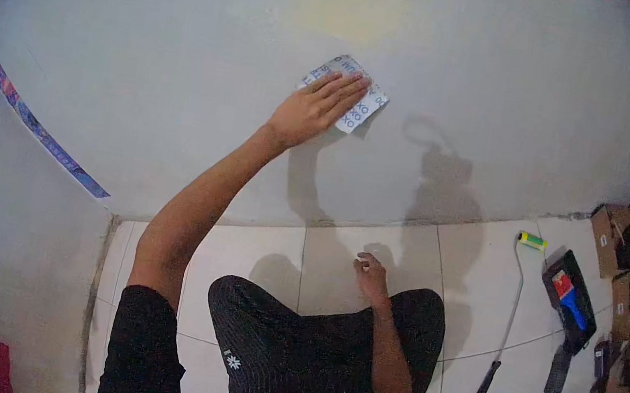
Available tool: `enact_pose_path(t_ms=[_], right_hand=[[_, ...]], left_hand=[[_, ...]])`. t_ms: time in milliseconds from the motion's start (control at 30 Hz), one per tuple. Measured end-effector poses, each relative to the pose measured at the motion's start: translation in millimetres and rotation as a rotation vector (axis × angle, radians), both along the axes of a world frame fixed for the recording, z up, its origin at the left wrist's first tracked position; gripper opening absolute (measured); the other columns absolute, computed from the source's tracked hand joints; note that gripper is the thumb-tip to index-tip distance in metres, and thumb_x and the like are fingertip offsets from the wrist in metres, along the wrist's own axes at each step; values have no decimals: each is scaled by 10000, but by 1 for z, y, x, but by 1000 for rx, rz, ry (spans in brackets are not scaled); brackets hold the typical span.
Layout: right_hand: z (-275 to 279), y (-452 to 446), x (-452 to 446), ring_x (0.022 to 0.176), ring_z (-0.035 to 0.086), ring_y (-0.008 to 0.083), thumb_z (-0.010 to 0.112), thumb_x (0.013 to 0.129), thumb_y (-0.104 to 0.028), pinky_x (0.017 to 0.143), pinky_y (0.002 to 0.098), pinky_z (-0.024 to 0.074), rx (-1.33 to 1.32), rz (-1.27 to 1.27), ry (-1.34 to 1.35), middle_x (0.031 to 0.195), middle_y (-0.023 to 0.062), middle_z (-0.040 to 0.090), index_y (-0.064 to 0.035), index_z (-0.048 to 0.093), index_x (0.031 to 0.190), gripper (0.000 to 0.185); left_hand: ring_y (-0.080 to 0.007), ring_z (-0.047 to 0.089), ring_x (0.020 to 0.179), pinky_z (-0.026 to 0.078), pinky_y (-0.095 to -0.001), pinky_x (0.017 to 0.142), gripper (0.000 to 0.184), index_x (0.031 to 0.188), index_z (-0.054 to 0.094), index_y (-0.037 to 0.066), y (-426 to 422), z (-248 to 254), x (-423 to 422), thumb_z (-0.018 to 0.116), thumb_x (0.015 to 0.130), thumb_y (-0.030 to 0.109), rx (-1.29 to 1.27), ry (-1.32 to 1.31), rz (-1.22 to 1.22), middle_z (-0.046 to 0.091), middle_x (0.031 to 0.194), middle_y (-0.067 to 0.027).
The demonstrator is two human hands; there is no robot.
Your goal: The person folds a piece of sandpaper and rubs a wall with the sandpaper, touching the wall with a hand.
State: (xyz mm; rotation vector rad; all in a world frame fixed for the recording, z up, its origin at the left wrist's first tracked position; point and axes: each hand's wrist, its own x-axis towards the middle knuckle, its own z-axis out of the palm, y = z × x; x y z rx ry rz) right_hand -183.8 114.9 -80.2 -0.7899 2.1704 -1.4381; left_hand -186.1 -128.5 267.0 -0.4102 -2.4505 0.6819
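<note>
My left hand [313, 115] reaches up to the pale wall [211, 71]. Its fingers lie flat and close together over a piece of sandpaper [356, 112], pressing it against the wall. Blue lettering is printed on the paper's white back; the abrasive side is hidden. Just above is a yellowish patch [345, 14] on the wall. My right hand [372, 277] hovers near my right knee [421, 310], fingers loosely curled and a little apart, with nothing visible in them.
On the tiled floor [387, 238] to the right lie a paint roller [518, 289] and a black paint tray [582, 320] with a blue-handled brush [571, 299]. Cardboard boxes [605, 245] line the right edge. A patterned strip [36, 121] crosses the left wall.
</note>
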Motion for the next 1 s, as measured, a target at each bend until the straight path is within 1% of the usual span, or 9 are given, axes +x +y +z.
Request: enact_pose_path(t_ms=[100,167,467,533,733,800,900,933,1000], right_hand=[[8,4,2,813,677,297,638,885,-230,751,397,523,7,9,-71,936,187,694,-31,608,1140,324],[14,6,2,904,666,286,620,906,-244,811,378,517,27,28,-82,1008,189,679,-39,596,1210,367],[3,2,-4,874,667,270,617,911,-244,782,368,523,33,37,0,988,192,675,-47,604,1171,327],[6,3,0,855,669,292,620,902,-232,782,396,518,20,25,-23,969,185,684,-37,602,1164,327],[19,6,1,852,677,310,619,900,-228,790,425,517,-14,6,-32,959,187,692,-31,589,1169,335],[14,7,0,847,679,308,619,901,-230,784,423,520,25,10,-92,961,187,693,-29,586,1172,339],[10,4,0,811,686,305,622,898,-220,761,414,527,-10,5,3,961,192,694,-27,585,1176,340],[10,4,0,798,687,305,620,898,-219,753,414,528,-31,-2,-19,964,192,694,-25,584,1171,337],[14,7,-1,786,687,304,619,899,-218,745,413,529,-48,-5,-37,966,191,694,-22,583,1167,334]], left_hand=[[-276,334,1398,292,-444,1154,579,1424,387,38,-2,12,5,517,864,108,60,251,87,354,1509,-123],[-266,333,1399,289,-444,1157,583,1427,382,41,3,4,1,520,864,101,88,216,37,352,1511,-110],[-260,339,1395,304,-439,1154,561,1411,400,17,9,-6,-4,535,871,82,126,208,12,379,1493,-117],[-273,354,1387,307,-443,1149,564,1415,399,19,5,-7,-6,529,871,84,3,87,-20,389,1486,-126],[-276,385,1366,326,-446,1130,562,1369,444,-18,8,-5,-14,546,823,68,130,268,-45,433,1448,-146],[-287,399,1356,328,-450,1123,557,1367,447,-15,7,-2,-12,539,823,60,-8,77,-88,439,1441,-156],[-285,400,1353,340,-416,1118,518,1376,447,11,9,17,-7,514,865,58,139,411,59,430,1451,-143],[-285,400,1353,340,-416,1118,518,1376,447,11,10,10,-9,514,865,58,130,403,49,430,1451,-143],[-309,410,1344,340,-450,1110,522,1375,445,5,12,-4,-10,523,860,46,247,45,-77,442,1442,-148]])
